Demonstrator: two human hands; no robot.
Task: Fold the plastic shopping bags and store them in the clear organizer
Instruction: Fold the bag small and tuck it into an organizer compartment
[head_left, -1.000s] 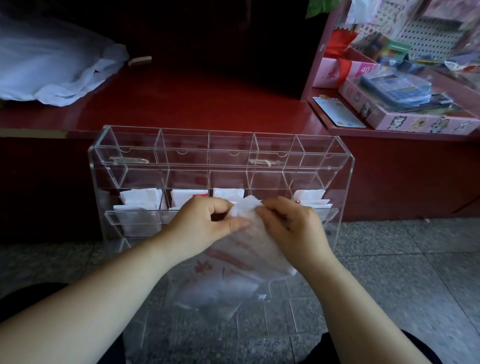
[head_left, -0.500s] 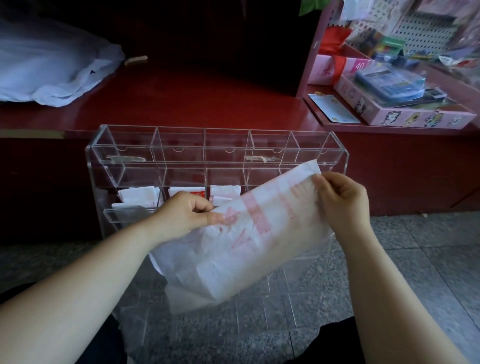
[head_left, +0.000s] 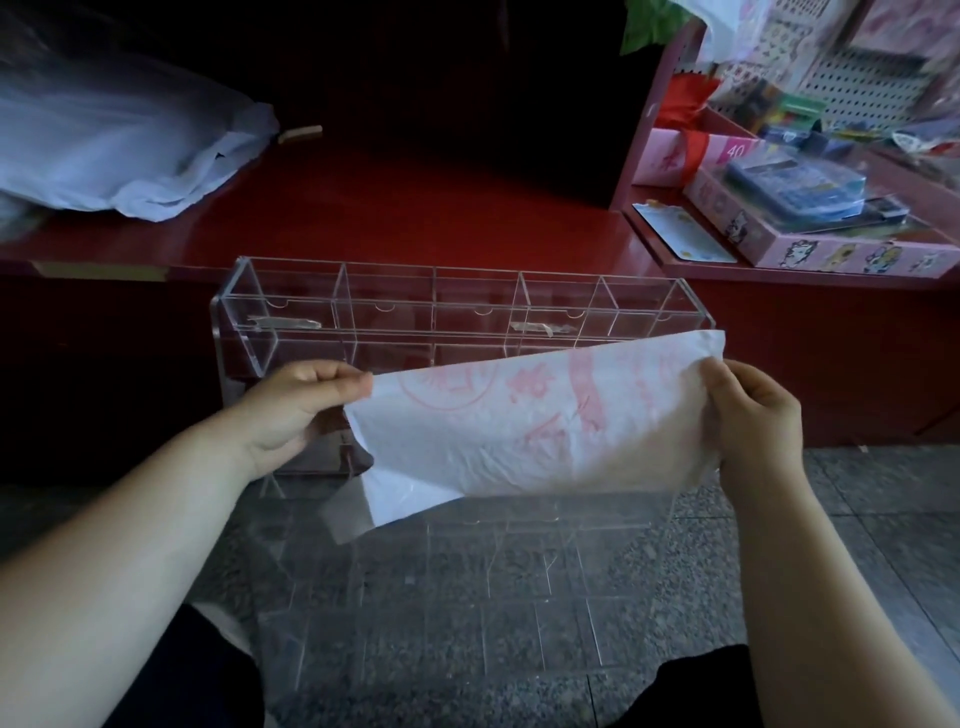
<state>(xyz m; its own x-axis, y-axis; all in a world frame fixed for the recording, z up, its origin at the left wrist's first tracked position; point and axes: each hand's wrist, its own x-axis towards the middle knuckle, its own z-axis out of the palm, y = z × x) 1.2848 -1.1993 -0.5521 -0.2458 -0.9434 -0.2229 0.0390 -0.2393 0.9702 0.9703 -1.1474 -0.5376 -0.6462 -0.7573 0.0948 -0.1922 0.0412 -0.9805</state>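
- While one bag (head_left: 519, 431) hangs spread in front of the organizer (head_left: 384, 301), two hands hold it: the left hand (head_left: 301, 405) pinches its top left corner, and the right hand (head_left: 748, 415) grips its top right corner.
- One clear organizer stands on the floor (head_left: 857, 493) against the counter's (head_left: 441, 218) front edge; its top row shows five compartments.
- One heap (head_left: 119, 156) of white plastic lies at the counter's far left corner.

The number "40" stands on a pink box (head_left: 727, 156), up and right of the clear organizer (head_left: 291, 312). Red print on the plastic bag (head_left: 519, 441) before the organizer is unreadable.
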